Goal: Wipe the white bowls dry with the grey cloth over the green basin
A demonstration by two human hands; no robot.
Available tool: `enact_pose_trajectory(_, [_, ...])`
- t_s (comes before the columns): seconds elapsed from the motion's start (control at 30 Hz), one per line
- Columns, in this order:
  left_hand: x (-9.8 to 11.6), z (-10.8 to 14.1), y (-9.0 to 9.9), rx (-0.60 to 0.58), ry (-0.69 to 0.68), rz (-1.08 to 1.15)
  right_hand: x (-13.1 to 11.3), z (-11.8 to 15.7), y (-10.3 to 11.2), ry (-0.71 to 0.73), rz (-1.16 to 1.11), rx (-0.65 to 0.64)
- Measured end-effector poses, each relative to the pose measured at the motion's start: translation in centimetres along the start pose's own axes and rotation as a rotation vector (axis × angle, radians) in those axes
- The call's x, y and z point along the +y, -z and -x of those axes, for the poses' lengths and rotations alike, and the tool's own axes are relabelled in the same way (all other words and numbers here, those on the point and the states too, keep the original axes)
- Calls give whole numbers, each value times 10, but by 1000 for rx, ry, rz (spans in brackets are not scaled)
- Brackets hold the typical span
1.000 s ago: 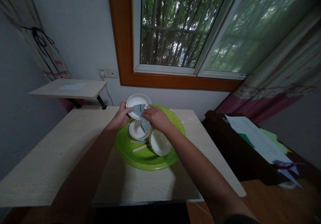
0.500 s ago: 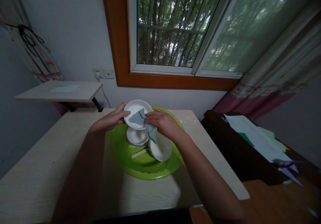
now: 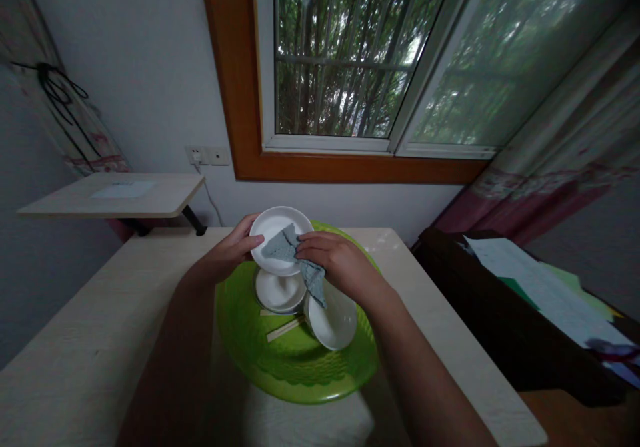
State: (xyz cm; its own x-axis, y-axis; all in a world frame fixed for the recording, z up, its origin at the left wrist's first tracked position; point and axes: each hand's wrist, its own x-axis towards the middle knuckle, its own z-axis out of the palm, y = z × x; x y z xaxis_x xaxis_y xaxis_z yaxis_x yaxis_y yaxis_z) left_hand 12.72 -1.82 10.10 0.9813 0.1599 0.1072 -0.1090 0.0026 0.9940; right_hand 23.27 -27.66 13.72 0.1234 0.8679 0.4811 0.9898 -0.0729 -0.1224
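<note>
My left hand (image 3: 239, 247) grips a small white plate (image 3: 273, 223) by its left rim, thumb on the inner face. The plate is tilted toward me above a green basin (image 3: 295, 390). A grey cloth (image 3: 283, 243) is pinched in my right hand (image 3: 340, 260); part of it lies against the plate and a corner hangs below the fingers. Under the plate, a white dish (image 3: 280, 292) sits in the basin, partly hidden. To its right a white bowl (image 3: 334, 321) leans on its side. Light wooden chopsticks (image 3: 285, 329) lie between them.
The basin stands on a pale wooden table (image 3: 120, 340). At the back left is a raised shelf (image 3: 165, 190) with a paper on it. A dark cabinet (image 3: 490, 313) with papers (image 3: 535, 287) stands to the right. Behind are a wall socket (image 3: 207, 156) and a window.
The view has shifted slightly, so table and basin appear lower and larger. Both hands keep hold of the plate and cloth, with the cloth still against the plate.
</note>
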Motion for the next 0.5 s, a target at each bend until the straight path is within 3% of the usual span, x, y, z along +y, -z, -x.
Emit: enact_pose_trajectory(0.5, [-8,-8,-6,43,18,23,17,-3,-22,-29,7,2])
